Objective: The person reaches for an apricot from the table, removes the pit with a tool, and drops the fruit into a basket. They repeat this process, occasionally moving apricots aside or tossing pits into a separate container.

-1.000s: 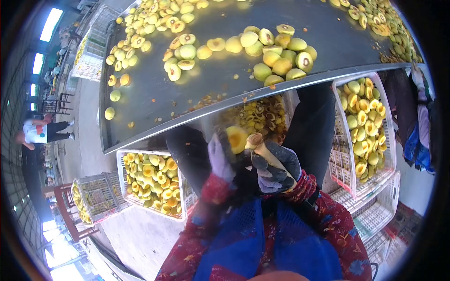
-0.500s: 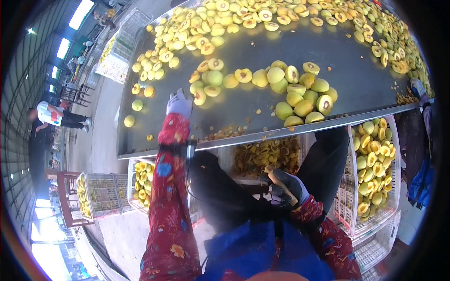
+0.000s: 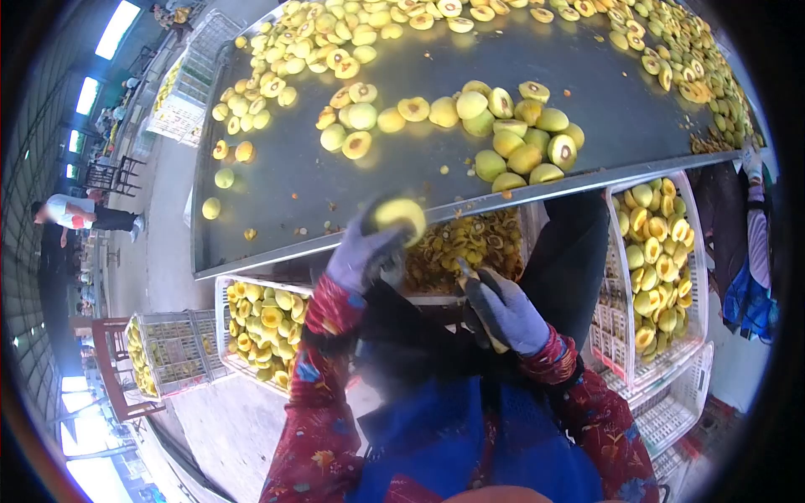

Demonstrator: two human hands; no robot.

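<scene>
Lavender-gloved hands [image 3: 508,315]; red floral sleeves [image 3: 314,427]; blue apron [image 3: 423,444].

The left arm [image 3: 317,411], in a dark-red floral fabric sleeve, rises from seven o'clock towards one o'clock. Its pale-lavender fabric-gloved left hand [image 3: 359,253], partly blurred, grips just off centre towards nine. The matching-sleeved right arm [image 3: 605,432] angles towards eleven; its lavender-gloved, dark-fingered right hand [image 3: 507,314] sits near four, fingers curled tight.

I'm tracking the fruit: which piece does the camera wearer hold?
The blurred yellow piece in the left grip, by the near edge of the table, unlike those lying on it or in crates.
</scene>
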